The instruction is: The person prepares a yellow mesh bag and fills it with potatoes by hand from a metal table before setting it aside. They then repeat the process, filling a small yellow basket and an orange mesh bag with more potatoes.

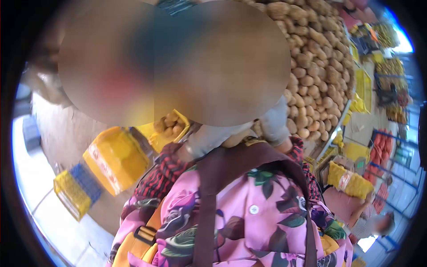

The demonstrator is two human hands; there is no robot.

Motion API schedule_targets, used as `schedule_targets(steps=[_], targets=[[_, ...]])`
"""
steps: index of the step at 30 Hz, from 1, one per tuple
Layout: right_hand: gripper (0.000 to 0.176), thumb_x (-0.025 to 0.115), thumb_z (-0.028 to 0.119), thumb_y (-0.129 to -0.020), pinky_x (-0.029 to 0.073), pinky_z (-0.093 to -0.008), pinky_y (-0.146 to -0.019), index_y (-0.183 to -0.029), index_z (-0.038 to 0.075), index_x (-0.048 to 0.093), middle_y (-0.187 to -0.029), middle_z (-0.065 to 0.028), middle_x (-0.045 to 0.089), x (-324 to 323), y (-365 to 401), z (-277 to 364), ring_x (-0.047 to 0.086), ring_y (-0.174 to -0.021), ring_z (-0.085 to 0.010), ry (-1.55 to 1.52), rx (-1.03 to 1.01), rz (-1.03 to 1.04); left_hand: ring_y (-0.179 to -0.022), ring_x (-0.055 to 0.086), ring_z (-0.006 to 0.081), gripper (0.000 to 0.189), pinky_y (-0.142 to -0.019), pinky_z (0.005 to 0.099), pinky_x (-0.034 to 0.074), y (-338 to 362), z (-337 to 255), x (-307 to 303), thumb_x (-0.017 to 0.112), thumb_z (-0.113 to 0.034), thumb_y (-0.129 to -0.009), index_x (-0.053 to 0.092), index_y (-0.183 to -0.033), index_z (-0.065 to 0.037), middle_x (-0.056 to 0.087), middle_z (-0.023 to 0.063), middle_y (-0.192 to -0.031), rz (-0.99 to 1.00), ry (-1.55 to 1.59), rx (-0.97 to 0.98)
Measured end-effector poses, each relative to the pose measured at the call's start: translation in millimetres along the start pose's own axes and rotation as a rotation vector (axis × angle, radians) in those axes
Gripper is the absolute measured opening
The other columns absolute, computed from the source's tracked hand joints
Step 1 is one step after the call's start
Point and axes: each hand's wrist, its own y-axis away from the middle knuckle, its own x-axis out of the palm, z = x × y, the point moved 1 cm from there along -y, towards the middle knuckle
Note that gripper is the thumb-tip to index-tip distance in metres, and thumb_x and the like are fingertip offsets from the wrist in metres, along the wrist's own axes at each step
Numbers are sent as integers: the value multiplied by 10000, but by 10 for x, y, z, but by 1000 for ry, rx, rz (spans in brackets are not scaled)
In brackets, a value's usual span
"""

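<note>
A pile of brown potatoes fills the upper right, beyond my hands. My left hand, in a pale glove, reaches inward in front of my chest. My right hand, gloved the same way, is beside the near edge of the pile. Potatoes show between the two gloves, close to the top of my dark apron. A large blurred patch covers the area above, and the fingers of both hands are hidden, so I cannot tell what they hold.
Left of me are a yellow crate with potatoes, a covered yellow crate and a yellow-and-blue crate. At lower right a person is near a filled yellow crate. Red sacks stand beyond.
</note>
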Motion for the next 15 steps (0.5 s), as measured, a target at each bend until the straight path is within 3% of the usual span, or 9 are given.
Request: schedule_targets(steps=[4, 7, 8, 9, 10, 12, 13, 14, 15], targets=[[310, 601, 180, -977, 528, -243, -774, -1178, -52, 648, -1019, -71, 689, 118, -56, -234, 634, -882, -106, -144, 106, -80, -1065, 611, 169, 953, -870, 287, 532, 67, 136, -98, 733, -152, -850, 105, -1551, -3, 508, 150, -1335, -19, 146, -57], [331, 509, 218, -1024, 524, -266, -822, -1126, -53, 669, -1035, -88, 696, 312, -88, -203, 639, -910, -131, -49, 137, -31, -949, 656, 168, 887, -790, 289, 560, 105, 303, -219, 705, -177, -887, 128, -1545, -31, 546, 138, -1280, 33, 270, 164], [367, 458, 236, -1046, 520, -277, -847, -1105, -54, 676, -1040, -94, 699, 365, -105, -159, 641, -926, -142, 20, 136, 1, -905, 665, 167, 841, -767, 293, 565, 153, 322, -275, 684, -197, -912, 146, -1543, -54, 555, 134, -1258, 27, 416, 34], [453, 339, 261, -1075, 495, -286, -912, -1115, -52, 665, -1056, -101, 703, 422, -133, -73, 638, -973, -157, 323, 16, 100, -862, 673, 166, 795, -744, 297, 570, 204, 338, -318, 662, -216, -938, 163, -1541, -76, 565, 129, -1236, 26, 564, -94], [453, 339, 261, -1075, 495, -286, -912, -1115, -52, 665, -1056, -101, 703, 473, -174, -142, 638, -973, -157, 330, 18, 117, -862, 673, 166, 795, -744, 297, 570, 304, 302, -393, 662, -216, -938, 163, -1541, -76, 565, 129, -1236, 15, 575, -84], [474, 277, 250, -1077, 466, -286, -957, -1185, -53, 625, -1065, -107, 704, 604, -276, -311, 628, -1026, -163, 335, -195, 364, -932, 676, 176, 615, -785, 300, 566, 593, 199, -581, 596, -272, -995, 303, -1485, -43, 624, 127, -1186, -13, 642, -203], [392, 330, 186, -1057, 454, -299, -983, -1254, -40, 583, -1114, -96, 695, 716, -257, -292, 618, -1063, -164, 375, -144, 435, -802, 699, 244, 501, -715, 327, 585, 699, 245, -622, 538, -363, -1021, 450, -1373, -18, 681, 156, -1009, -114, 758, -212], [392, 330, 186, -1057, 454, -299, -983, -1254, -40, 583, -1114, -96, 695, 807, -225, -319, 618, -1063, -164, 375, -142, 448, -802, 699, 244, 501, -715, 327, 585, 819, 298, -718, 538, -363, -1021, 450, -1373, -18, 681, 156, -1009, -123, 764, -205], [365, 366, 166, -1047, 456, -314, -990, -1265, -37, 576, -1138, -93, 688, 882, -193, -386, 620, -1070, -172, 138, 51, 428, -792, 698, 251, 488, -696, 325, 584, 957, 363, -850, 513, -396, -1025, 497, -1319, -7, 685, 163, -969, -173, 772, -200]])
